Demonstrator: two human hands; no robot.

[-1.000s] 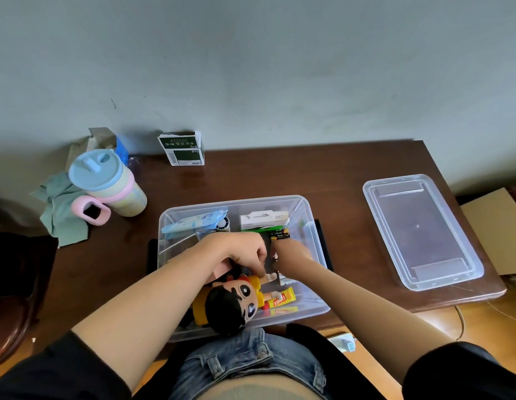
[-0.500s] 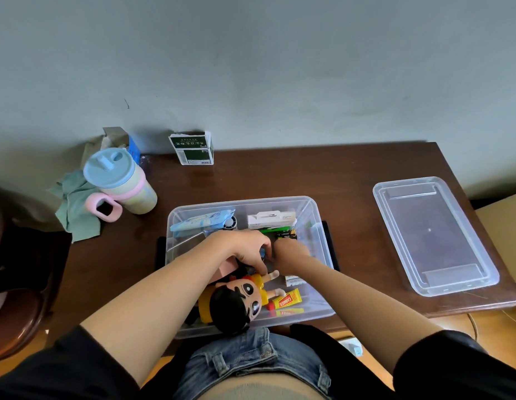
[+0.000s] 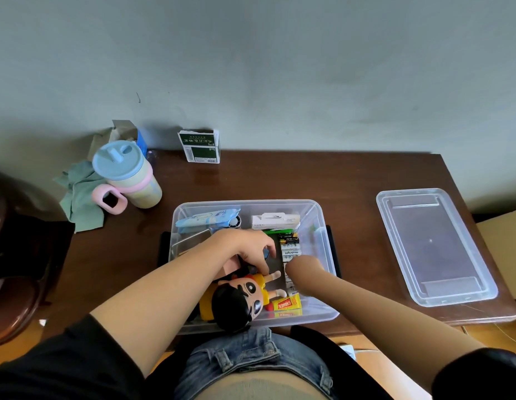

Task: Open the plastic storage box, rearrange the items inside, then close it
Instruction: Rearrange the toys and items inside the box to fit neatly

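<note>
Clear plastic storage box sits at table centre, its lid at 3 o'clock. Left hand pinches something small inside; right hand has pulled back from the batteries, grip hidden. Sorting continues.

storage box: was clear plastic
lid: clear, faint blue tint
table: dark brown wood
doll: black hair, yellow body
lip balm tube: yellow, red lettering
wipes pack: light blue
batteries: black-gold and white
cup: blue lid, pink bands, cream body
cloth: grey-green
carton: dark green and white
wall: grey-blue
</note>
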